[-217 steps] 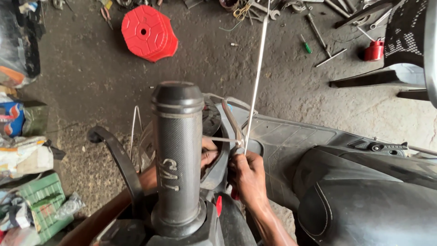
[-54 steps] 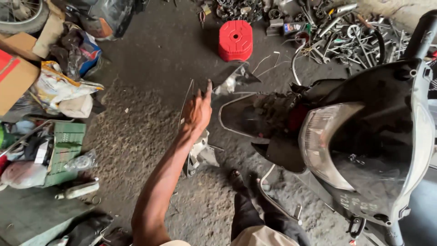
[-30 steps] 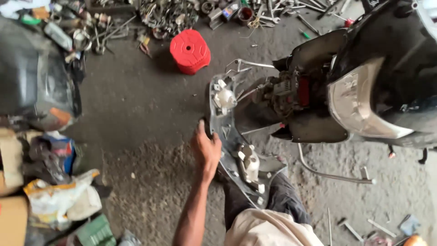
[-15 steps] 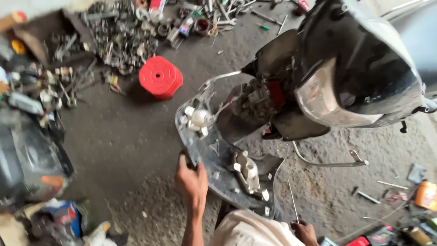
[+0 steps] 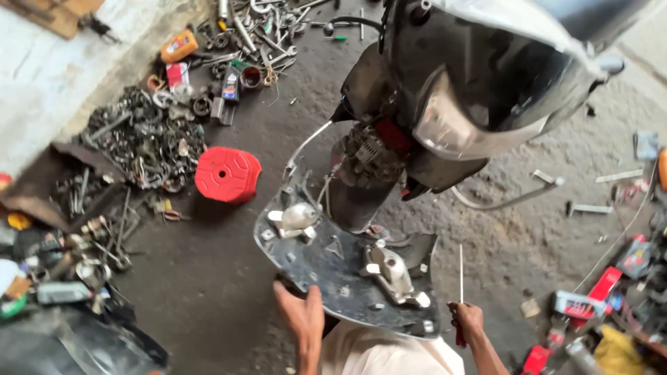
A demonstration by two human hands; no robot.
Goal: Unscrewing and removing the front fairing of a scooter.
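Scooter body panel (image 5: 340, 271), dark and curved, runs lengthwise from the scooter's front (image 5: 472, 90) toward the person. Left hand (image 5: 300, 318) grips its near edge, fingers wrapped. Right hand (image 5: 469, 321), just beside the panel's right corner, pinches an upright thin rod (image 5: 460, 274).

The bare concrete floor (image 5: 229, 278) carries a red plastic stool (image 5: 227, 173) beyond the left hand's fingers (image 5: 306, 309), a scrap-metal heap (image 5: 149, 139) farther left, and loose tools (image 5: 590, 207) beyond the right hand's fingers (image 5: 464, 312).

The scooter (image 5: 486, 90) stands ahead of me; its panel (image 5: 340, 271) lies between us, the stool (image 5: 227, 173) on the floor to its left.
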